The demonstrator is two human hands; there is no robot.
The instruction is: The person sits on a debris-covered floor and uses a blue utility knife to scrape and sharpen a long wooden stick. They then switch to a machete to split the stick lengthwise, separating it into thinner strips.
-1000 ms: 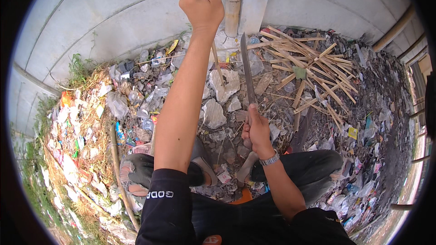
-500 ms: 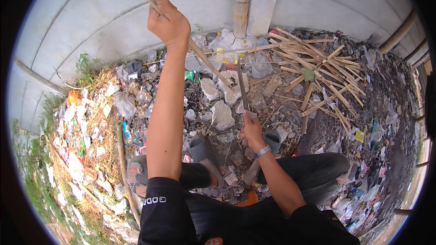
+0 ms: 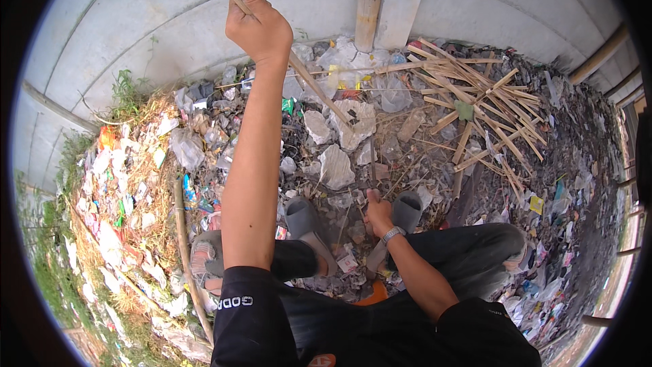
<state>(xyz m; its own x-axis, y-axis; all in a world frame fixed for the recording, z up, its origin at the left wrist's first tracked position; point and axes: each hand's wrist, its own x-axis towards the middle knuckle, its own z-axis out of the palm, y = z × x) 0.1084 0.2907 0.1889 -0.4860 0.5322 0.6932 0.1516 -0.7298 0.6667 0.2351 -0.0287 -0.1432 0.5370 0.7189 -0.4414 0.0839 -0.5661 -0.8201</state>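
Raised in front of me, my left hand (image 3: 261, 32) is closed around a bamboo stick (image 3: 314, 86). The stick slants from the upper left down to the right, and its lower end meets a pale broken concrete chunk (image 3: 356, 124). My right hand (image 3: 377, 213) is down between my feet, closed on the handle of a long knife, a machete by its look. Its dark blade (image 3: 373, 161) points away from me and is hard to make out, seen nearly edge-on. The blade is apart from the stick, below and right of its tip.
Split bamboo strips (image 3: 485, 105) lie in a loose pile at the far right. A concrete panel wall (image 3: 299, 0) with a bamboo post (image 3: 370, 7) stands ahead. Litter covers the ground; more concrete lumps (image 3: 336, 168) lie before my grey sandals (image 3: 301, 216). A pole (image 3: 182, 231) lies at left.
My right hand has come down toward me, and the blade has dropped and turned nearly edge-on. My left hand and the stick have shifted slightly up and right in view.
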